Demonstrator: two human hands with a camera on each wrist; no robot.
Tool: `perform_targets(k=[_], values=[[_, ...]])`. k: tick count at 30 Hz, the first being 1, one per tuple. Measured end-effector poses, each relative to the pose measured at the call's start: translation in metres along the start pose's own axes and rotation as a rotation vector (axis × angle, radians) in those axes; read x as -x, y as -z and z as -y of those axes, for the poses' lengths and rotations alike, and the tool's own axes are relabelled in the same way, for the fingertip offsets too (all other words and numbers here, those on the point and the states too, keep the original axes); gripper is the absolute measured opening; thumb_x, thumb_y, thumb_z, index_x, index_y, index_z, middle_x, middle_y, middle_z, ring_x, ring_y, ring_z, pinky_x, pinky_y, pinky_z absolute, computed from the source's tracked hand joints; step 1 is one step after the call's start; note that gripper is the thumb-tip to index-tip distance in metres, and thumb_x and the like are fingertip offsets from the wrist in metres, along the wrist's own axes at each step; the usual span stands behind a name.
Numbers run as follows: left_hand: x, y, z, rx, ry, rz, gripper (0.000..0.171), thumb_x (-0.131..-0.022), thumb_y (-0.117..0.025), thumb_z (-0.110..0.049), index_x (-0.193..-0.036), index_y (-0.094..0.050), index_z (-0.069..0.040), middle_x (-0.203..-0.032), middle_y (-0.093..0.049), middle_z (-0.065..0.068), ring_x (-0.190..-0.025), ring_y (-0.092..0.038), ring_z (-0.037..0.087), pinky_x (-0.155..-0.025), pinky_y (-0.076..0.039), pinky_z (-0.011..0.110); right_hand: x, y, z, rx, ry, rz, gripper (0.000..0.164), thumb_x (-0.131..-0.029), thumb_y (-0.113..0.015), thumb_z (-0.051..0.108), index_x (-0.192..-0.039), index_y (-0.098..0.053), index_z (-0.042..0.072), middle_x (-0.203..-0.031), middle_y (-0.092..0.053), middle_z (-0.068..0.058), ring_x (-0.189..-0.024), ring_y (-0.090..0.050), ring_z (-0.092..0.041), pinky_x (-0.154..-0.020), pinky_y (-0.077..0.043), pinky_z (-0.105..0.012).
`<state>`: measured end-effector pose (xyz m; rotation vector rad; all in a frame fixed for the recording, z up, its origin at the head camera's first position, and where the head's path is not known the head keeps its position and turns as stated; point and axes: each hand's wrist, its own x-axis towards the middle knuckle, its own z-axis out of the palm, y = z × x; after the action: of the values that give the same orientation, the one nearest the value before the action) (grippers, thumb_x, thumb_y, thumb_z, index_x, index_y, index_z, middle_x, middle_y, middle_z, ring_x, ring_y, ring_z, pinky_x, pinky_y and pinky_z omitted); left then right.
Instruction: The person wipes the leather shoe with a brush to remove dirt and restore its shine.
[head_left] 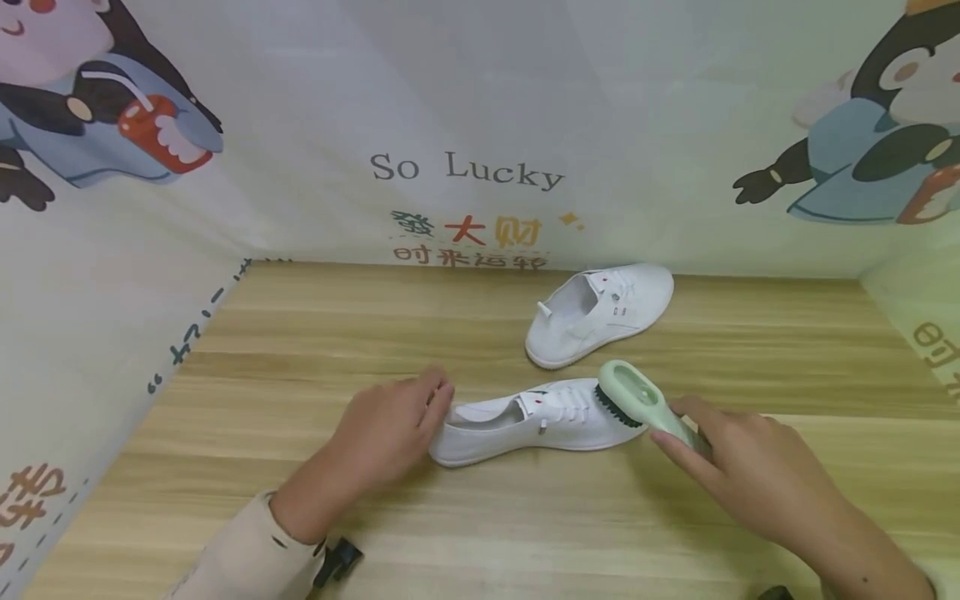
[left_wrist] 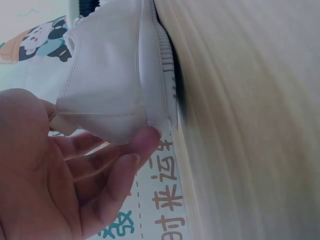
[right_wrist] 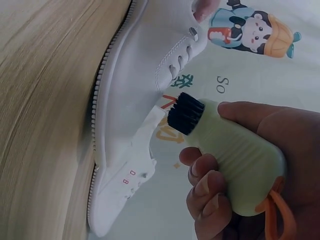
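Observation:
A white lace-up sneaker [head_left: 491, 440] lies sole-down on the wooden surface, toe to the right. My left hand [head_left: 386, 429] holds its heel; the left wrist view shows the fingers [left_wrist: 142, 145] bent against the back of the shoe, low near the sole. In my right hand [head_left: 772, 471] is a pale green scrubbing brush [head_left: 636, 392], gripped by the handle. Its dark bristles are at the toe of the sneaker in the head view. From the right wrist, the bristles [right_wrist: 186, 114] face the sneaker's upper, and an orange loop [right_wrist: 281, 215] hangs from the handle.
Behind the held shoe, a second white sneaker [head_left: 637, 304] lies angled near the back wall. Printed cloth walls [head_left: 480, 92] with cartoon penguins and lettering enclose the wood-grain surface [head_left: 337, 333]. A small black object [head_left: 341, 562] is beside the left sleeve.

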<state>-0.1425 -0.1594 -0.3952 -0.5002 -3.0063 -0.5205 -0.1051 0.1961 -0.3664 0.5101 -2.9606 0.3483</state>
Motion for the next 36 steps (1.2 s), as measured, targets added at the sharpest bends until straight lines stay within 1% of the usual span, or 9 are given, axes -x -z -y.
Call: perform_targets(k=[3,6,10,13,15,18,23,30,36], values=[[-0.001,-0.001,0.000,0.001,0.010,0.026,0.028,-0.105,-0.040,-0.028,-0.105,-0.067,-0.018,-0.085,-0.070,-0.002,-0.073,-0.063,0.016,-0.063,-0.050,0.038,-0.001,0.000,0.000,-0.002,-0.004,0.010,0.042,-0.096,-0.063,0.047,-0.120,-0.066,0.012,-0.064,-0.048,0.009,-0.057,-0.043,-0.010,-0.053,-0.034,-0.030],[-0.001,-0.001,-0.003,0.022,0.025,0.066,0.031,-0.102,-0.040,-0.026,-0.114,-0.068,-0.019,-0.105,-0.074,0.000,-0.090,-0.069,0.019,-0.071,-0.053,0.041,-0.001,0.000,0.000,-0.006,-0.011,0.020,0.042,-0.097,-0.062,0.047,-0.120,-0.067,0.013,-0.064,-0.048,0.009,-0.057,-0.044,-0.010,-0.053,-0.035,-0.030],[0.001,0.001,-0.008,0.062,0.016,0.138,0.035,-0.100,-0.041,-0.025,-0.121,-0.068,-0.020,-0.120,-0.071,-0.001,-0.106,-0.067,0.020,-0.081,-0.053,0.046,-0.001,-0.001,0.001,-0.004,-0.026,0.036,0.044,-0.097,-0.060,0.049,-0.120,-0.067,0.013,-0.063,-0.047,0.009,-0.058,-0.045,-0.011,-0.054,-0.036,-0.031],[0.005,0.001,-0.010,0.064,-0.010,0.196,0.035,-0.099,-0.042,-0.026,-0.123,-0.068,-0.023,-0.125,-0.068,-0.001,-0.112,-0.065,0.020,-0.085,-0.052,0.048,0.000,-0.001,0.002,-0.005,-0.027,0.047,0.043,-0.097,-0.060,0.050,-0.119,-0.067,0.014,-0.061,-0.047,0.010,-0.058,-0.044,-0.011,-0.054,-0.036,-0.031],[0.008,0.001,-0.011,0.051,-0.030,0.207,0.033,-0.099,-0.043,-0.026,-0.121,-0.068,-0.026,-0.126,-0.066,-0.001,-0.108,-0.065,0.020,-0.084,-0.052,0.048,0.000,-0.001,0.003,-0.009,-0.021,0.045,0.042,-0.097,-0.061,0.049,-0.119,-0.066,0.014,-0.060,-0.046,0.010,-0.057,-0.044,-0.010,-0.054,-0.036,-0.031],[0.011,0.002,-0.012,0.021,-0.066,0.206,0.027,-0.097,-0.047,-0.026,-0.116,-0.066,-0.025,-0.126,-0.063,0.001,-0.093,-0.065,0.019,-0.074,-0.051,0.044,0.000,-0.001,0.004,-0.012,-0.015,0.044,0.041,-0.097,-0.061,0.049,-0.119,-0.066,0.014,-0.060,-0.045,0.011,-0.057,-0.044,-0.010,-0.053,-0.035,-0.030],[0.012,0.001,-0.014,-0.002,-0.100,0.208,0.025,-0.091,-0.055,-0.029,-0.115,-0.060,-0.022,-0.126,-0.060,0.005,-0.070,-0.056,0.014,-0.061,-0.044,0.034,0.001,-0.002,0.004,-0.003,-0.010,0.038,0.042,-0.096,-0.062,0.048,-0.120,-0.066,0.014,-0.060,-0.047,0.011,-0.057,-0.044,-0.010,-0.053,-0.035,-0.030],[0.015,0.000,-0.017,0.013,-0.102,0.204,0.051,-0.081,-0.068,-0.035,-0.130,-0.053,-0.025,-0.123,-0.059,0.001,-0.066,-0.053,0.013,-0.057,-0.041,0.031,0.001,-0.003,0.003,0.010,0.010,0.009,0.040,-0.095,-0.064,0.047,-0.118,-0.066,0.014,-0.066,-0.057,0.010,-0.059,-0.047,-0.010,-0.053,-0.040,-0.034],[0.018,-0.001,-0.020,0.047,-0.086,0.252,0.090,-0.073,-0.076,-0.043,-0.151,-0.035,-0.032,-0.122,-0.060,0.002,-0.074,-0.056,0.015,-0.060,-0.044,0.036,0.001,-0.003,0.003,0.014,0.015,0.004,0.039,-0.094,-0.065,0.046,-0.116,-0.066,0.013,-0.066,-0.057,0.009,-0.059,-0.047,-0.010,-0.053,-0.040,-0.035]])
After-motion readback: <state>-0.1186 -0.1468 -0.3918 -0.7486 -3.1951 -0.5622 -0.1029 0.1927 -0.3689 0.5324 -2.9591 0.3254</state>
